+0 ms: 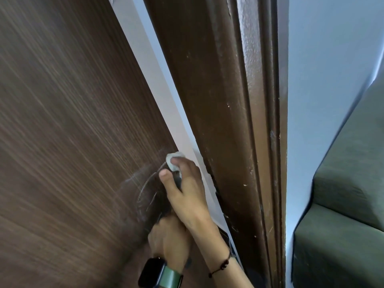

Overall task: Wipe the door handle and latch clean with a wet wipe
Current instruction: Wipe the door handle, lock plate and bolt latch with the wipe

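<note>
Mid-wipe. My right hand [185, 183] pinches the wet wipe [173, 160] against the door [72, 121] edge, probably on the latch, hidden underneath. Left hand [168, 242] grips something below, likely the handle. Wet smears beside; remainder unclear.

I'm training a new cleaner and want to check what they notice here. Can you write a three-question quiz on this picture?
1. True or false: the right hand holds the wet wipe against the door.
2. Which wrist wears the watch? A) left B) right C) neither
3. Fill in: the door stands ____ from its frame, with a pale gap between them.

Key: 1 true; 2 A; 3 ajar. The left hand sits lower, by the handle, which is mostly hidden.
</note>
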A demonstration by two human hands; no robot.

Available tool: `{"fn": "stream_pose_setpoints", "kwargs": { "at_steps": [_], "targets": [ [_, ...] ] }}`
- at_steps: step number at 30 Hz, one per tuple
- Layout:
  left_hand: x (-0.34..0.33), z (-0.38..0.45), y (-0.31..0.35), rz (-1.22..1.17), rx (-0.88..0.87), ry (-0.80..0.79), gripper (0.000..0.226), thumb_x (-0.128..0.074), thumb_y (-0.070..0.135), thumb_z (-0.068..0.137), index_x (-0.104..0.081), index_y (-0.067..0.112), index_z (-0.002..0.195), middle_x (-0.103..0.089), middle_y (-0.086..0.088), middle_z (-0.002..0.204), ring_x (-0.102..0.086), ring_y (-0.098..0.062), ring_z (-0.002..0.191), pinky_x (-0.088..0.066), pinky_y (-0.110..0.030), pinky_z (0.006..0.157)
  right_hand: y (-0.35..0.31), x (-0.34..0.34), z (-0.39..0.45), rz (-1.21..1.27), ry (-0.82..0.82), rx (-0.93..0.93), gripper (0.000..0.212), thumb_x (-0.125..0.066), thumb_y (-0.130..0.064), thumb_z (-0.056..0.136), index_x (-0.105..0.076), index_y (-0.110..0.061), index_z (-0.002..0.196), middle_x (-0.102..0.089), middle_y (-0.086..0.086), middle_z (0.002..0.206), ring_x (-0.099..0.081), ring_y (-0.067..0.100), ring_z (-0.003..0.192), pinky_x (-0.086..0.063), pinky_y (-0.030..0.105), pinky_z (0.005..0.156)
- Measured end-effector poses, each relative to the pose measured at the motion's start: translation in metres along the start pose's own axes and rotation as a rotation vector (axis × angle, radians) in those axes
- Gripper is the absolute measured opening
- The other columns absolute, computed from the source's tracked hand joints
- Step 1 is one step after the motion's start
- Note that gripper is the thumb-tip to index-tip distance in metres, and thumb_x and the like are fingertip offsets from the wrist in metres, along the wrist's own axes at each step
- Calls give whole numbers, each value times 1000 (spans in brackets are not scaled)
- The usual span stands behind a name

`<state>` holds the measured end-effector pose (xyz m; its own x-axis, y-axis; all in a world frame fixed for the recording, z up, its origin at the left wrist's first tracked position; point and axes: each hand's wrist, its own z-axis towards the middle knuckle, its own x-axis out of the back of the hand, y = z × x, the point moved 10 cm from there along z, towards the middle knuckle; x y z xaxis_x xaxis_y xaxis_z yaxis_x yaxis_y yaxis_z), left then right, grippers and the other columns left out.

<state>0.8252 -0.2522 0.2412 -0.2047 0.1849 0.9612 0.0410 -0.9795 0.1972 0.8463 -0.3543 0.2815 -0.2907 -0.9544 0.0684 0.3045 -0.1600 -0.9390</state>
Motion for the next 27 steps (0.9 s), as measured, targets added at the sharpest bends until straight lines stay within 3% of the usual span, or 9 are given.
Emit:
{"fn": "stream_pose_setpoints", "kwargs": {
  "at_steps": [4, 7, 10, 13, 16, 18, 20, 23, 27],
  "targets": [
    [3, 0, 2, -19, -20, 16, 15, -44, 21, 83, -54, 19, 72, -67, -3, 88, -67, -29, 86, -37, -26, 61, 8, 1, -7, 3, 21, -8, 46, -32, -51, 95, -46, -28, 133, -45, -9, 140, -38, 8, 129, -33, 28, 106],
    [4, -1, 7, -18, -95, 50, 20, -39, 32, 83, -55, 21, 85, -69, -6, 92, -66, -32, 86, -43, -30, 62, 44, 0, -9, 15, -7, -232, 50, -27, -51, 95, -48, -24, 132, -52, -1, 136, -46, 15, 124, -36, 34, 106],
    [6, 1, 11, -29, -155, 95, 26, -31, 40, 87, -49, 22, 85, -70, -6, 88, -66, -32, 81, -36, -30, 57, 68, 2, -14, 80, -30, -334, 48, -24, -44, 98, -62, -14, 99, -65, 8, 101, -61, 15, 92, -47, 30, 82],
    [7, 1, 10, -32, -155, 105, 25, -32, 37, 90, -50, 20, 85, -70, -6, 89, -66, -34, 81, -39, -31, 58, 65, 1, -9, 149, -37, -362, 52, -22, -43, 99, -54, -11, 74, -58, 12, 73, -55, 5, 59, -39, 22, 58],
    [6, 1, 10, -49, -158, 76, 22, -37, 37, 87, -52, 21, 90, -69, -8, 95, -64, -36, 87, -37, -32, 60, 33, 6, 6, 132, 31, -183, 52, -23, -47, 96, -56, -7, 89, -61, 12, 89, -56, 4, 72, -42, 26, 65],
    [5, 2, 7, -80, -149, 61, 19, -40, 36, 85, -52, 23, 94, -68, -8, 97, -63, -35, 89, -34, -31, 60, 26, 3, 4, 91, 23, -121, 54, -23, -54, 92, -54, -18, 117, -56, -2, 112, -51, 0, 98, -40, 22, 85],
    [4, 1, 7, -73, -138, 68, 20, -38, 37, 86, -51, 24, 93, -68, -7, 96, -64, -35, 88, -34, -31, 61, 47, -3, -5, 11, -15, -180, 58, -20, -57, 93, -45, -23, 132, -48, 0, 131, -45, 13, 121, -36, 34, 103],
    [6, -2, 11, -33, -157, 115, 25, -32, 38, 89, -50, 21, 89, -70, -5, 90, -65, -32, 84, -38, -31, 59, 91, 0, -19, 98, -61, -376, 55, -16, -52, 96, -54, -22, 123, -57, 9, 123, -55, 20, 110, -48, 28, 89],
    [9, -4, 13, -51, -180, 134, 25, -34, 35, 89, -53, 18, 86, -71, -7, 83, -66, -33, 77, -38, -30, 57, 87, -4, -18, 400, -47, -424, 56, -16, -61, 93, -63, -30, 100, -67, 0, 98, -61, 8, 88, -48, 22, 73]
  ]
}}
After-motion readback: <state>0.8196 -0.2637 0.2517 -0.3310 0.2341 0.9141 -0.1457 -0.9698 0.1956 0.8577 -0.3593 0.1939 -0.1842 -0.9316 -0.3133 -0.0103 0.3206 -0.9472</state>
